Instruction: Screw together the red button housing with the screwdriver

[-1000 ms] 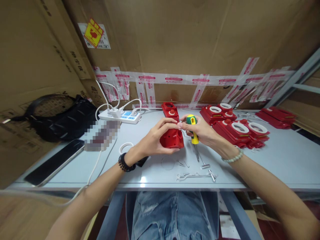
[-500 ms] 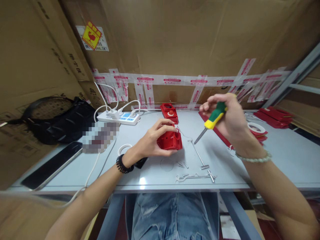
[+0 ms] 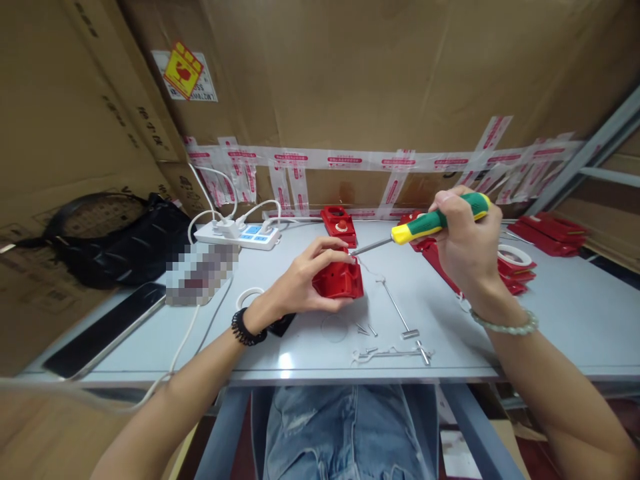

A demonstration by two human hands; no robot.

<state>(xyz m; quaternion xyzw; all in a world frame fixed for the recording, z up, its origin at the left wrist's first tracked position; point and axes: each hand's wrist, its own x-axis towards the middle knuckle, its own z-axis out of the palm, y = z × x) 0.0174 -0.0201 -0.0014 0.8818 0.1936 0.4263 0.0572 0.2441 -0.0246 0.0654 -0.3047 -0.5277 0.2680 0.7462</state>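
Holds a red housing [image 3: 343,280] in the left hand [image 3: 317,273], with the thumb along the near side and the fingers curved over the far side, clasping it firmly; cannot tell from here if resting on the table [image 3: 450,350] or lifted a little. To the right of the housing, grips a green-and-yellow screwdriver [image 3: 423,225] in the right hand [image 3: 467,243], with fingers wrapped about the handle. Slants the shaft down leftward to the far right corner of the housing, by the left fingertips; cannot make out exact contact there. Has just behind the housing a red unit [image 3: 346,237] with a white-ringed knob, and well to its right more red units [image 3: 515,280], partly hidden by the right hand. Nearer than the housing, shows loose screws [image 3: 373,330] and two T-headed metal rods [image 3: 397,307]; left of it, a white ring [image 3: 250,291] and, farther off, a white power strip [image 3: 257,237].
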